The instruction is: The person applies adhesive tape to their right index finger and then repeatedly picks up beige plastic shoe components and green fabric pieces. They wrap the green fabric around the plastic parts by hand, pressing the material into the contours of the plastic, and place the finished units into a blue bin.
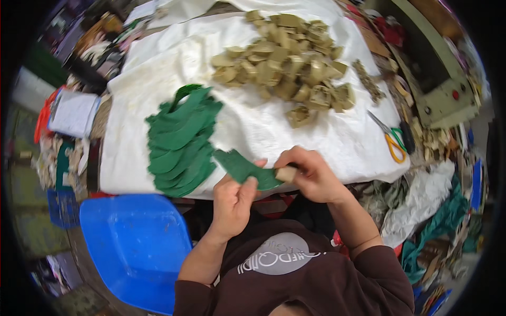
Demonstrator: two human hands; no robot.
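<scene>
My left hand (235,203) pinches a curved flat green piece (237,167), leather-like, between thumb and fingers just over the near edge of the white-covered table. At the right end of that piece, my right hand (311,174) is closed on a small tan piece (286,174), which meets the green edge. Whether the two are joined cannot be made out. Left of my hands lies an overlapping stack of similar green pieces (182,139). Farther off is a loose heap of shiny, curved olive-tan pieces (290,60).
Scissors with orange and green handles (395,147) lie at the table's right edge. A blue plastic basin (137,237) stands below the left front edge. Crumpled cloth and scraps (421,210) crowd the right side. White paper (74,111) sits at left. A pale green machine (448,100) stands at right.
</scene>
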